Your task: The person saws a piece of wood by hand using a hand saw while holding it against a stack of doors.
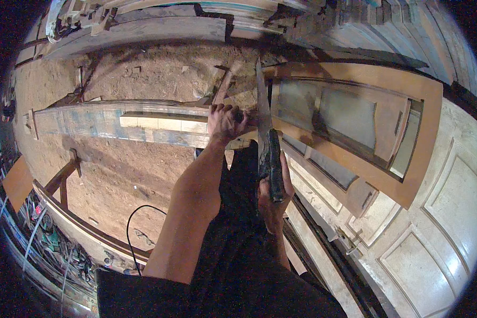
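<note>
My right hand [275, 199] grips the black handle of a hand saw [265, 114], whose long blade points forward, just right of my left hand. My left hand [225, 122] has curled fingers over the right end of a pale squared wooden strip [161, 122], pressed down on it. The strip lies along a weathered plank [74, 122] that runs across to the left. Behind my left hand a narrow board [222, 85] slants away. The strip's end under my hand and the blade's lower edge are hard to make out.
Framed wooden doors [429, 127] and white panel doors [411, 249] lean or lie at the right. Boards are stacked at the back [323, 26]. Below the plank are dirt ground [106, 175], wooden supports [61, 177] and a black cable [130, 233]. Clutter [47, 238] fills the lower left.
</note>
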A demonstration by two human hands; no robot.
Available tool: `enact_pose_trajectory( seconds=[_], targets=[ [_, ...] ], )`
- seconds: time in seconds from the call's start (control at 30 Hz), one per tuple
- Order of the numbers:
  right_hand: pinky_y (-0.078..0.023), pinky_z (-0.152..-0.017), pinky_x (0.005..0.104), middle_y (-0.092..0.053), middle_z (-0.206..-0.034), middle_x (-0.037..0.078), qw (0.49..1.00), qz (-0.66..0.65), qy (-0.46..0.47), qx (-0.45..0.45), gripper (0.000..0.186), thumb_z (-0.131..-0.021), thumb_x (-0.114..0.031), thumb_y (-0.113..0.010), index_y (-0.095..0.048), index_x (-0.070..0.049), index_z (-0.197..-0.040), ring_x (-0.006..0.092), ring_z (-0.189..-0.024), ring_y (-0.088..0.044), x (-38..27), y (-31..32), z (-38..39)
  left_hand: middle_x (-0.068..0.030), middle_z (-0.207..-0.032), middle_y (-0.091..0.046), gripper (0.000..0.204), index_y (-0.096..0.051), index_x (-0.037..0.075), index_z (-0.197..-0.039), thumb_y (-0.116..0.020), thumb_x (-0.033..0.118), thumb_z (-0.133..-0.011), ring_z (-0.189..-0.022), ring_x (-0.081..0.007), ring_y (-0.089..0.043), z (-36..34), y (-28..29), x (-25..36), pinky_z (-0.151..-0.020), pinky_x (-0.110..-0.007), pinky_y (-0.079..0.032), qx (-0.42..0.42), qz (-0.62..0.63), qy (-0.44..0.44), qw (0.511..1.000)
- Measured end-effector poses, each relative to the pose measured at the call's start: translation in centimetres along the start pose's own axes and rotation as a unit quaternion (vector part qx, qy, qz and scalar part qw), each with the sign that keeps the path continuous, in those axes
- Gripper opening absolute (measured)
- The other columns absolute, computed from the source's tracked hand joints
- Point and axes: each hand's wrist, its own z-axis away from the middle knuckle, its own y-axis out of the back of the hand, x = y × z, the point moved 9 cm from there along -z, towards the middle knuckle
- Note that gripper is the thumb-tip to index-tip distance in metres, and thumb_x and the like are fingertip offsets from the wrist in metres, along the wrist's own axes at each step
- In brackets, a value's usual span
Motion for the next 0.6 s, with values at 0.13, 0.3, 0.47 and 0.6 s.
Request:
enact_pose_trajectory(
  seconds=[0.13,0.3,0.47,0.6],
  targets=[
    [-0.047,-0.096,0.0298,-0.061,-0.133,0.015,0.996,0.026,0.077,0.022,0.075,-0.076,-0.005,-0.053,-0.041,0.003,-0.149,0.0165,-0.111,-0.060,-1.2,0.3,0.1,-0.0090,-0.090,-0.071,0.034,-0.072,0.011,-0.079,-0.062,0.044,-0.084,-0.096,-0.0305,-0.064,-0.1,0.0,0.1,-0.097,-0.045,-0.042,-0.015,-0.007,0.000,1.000],
    [-0.048,-0.094,0.0293,-0.062,-0.131,0.015,0.996,0.021,0.081,0.025,0.076,-0.076,-0.007,-0.054,-0.041,0.002,-0.150,0.0153,-0.107,-0.061,-1.1,0.3,0.3,-0.0095,-0.090,-0.071,0.034,-0.072,0.012,-0.079,-0.062,0.044,-0.085,-0.097,-0.0307,-0.064,-0.2,-0.4,-0.3,-0.098,-0.046,-0.042,-0.023,-0.007,0.009,1.000],
    [-0.050,-0.088,0.0290,-0.064,-0.126,0.014,0.999,0.029,0.040,0.012,0.075,-0.076,-0.006,-0.053,-0.041,0.002,-0.149,0.0144,-0.098,-0.062,-1.2,-0.1,0.0,-0.0104,-0.093,-0.071,0.036,-0.073,0.012,-0.082,-0.061,0.046,-0.085,-0.102,-0.0306,-0.063,0.3,0.4,0.1,-0.100,-0.047,-0.041,0.021,0.024,0.009,0.999],
    [-0.051,-0.085,0.0286,-0.065,-0.123,0.013,0.995,0.049,0.089,0.005,0.073,-0.077,-0.005,-0.052,-0.042,0.003,-0.149,0.0142,-0.096,-0.062,-1.5,-0.4,-0.2,-0.0110,-0.099,-0.072,0.038,-0.074,0.012,-0.088,-0.060,0.047,-0.086,-0.107,-0.0297,-0.062,-0.2,-1.5,-1.0,-0.104,-0.050,-0.038,-0.049,-0.015,0.011,0.999]
  ],
)
